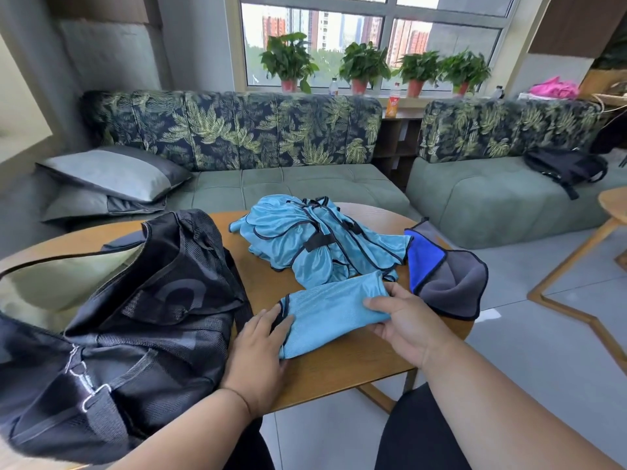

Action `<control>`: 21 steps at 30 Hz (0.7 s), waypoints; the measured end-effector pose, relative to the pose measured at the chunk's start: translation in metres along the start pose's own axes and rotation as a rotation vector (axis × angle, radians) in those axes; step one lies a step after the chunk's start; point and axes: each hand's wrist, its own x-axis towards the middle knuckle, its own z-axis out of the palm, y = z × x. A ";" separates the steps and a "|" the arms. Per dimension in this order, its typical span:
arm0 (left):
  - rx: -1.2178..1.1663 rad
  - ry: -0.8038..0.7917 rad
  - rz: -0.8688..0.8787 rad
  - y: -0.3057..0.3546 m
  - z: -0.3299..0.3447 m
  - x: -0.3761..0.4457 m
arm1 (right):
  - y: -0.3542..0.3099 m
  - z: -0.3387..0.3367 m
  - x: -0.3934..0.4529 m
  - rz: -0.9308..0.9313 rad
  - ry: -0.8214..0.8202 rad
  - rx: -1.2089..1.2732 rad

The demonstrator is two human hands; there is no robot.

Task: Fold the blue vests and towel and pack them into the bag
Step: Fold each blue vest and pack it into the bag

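A folded light-blue vest [330, 312] lies near the front edge of the round wooden table [339, 371]. My left hand [261, 347] grips its left end. My right hand [405, 320] holds its right end, thumb on top. Behind it sits a crumpled heap of blue vests [315, 239] with black trim. A blue and grey towel [448, 276] lies bunched at the table's right edge. The black mesh bag [129, 317] rests on the left of the table, its mouth unzipped and showing a pale lining.
A leaf-patterned sofa [237, 137] with grey cushions stands behind the table. A black backpack [566, 169] lies on the right-hand sofa seat. Another wooden table [614, 205] stands at the right over a tiled floor. Potted plants line the windowsill.
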 end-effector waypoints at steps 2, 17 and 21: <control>-0.042 0.041 -0.010 0.000 -0.001 -0.001 | -0.007 0.004 -0.002 -0.004 -0.008 0.026; -0.191 0.245 0.116 0.041 -0.024 -0.004 | -0.046 0.034 -0.015 -0.118 -0.049 -0.050; -0.213 0.124 -0.097 0.042 -0.029 -0.009 | -0.056 0.037 -0.021 -0.156 -0.033 -0.125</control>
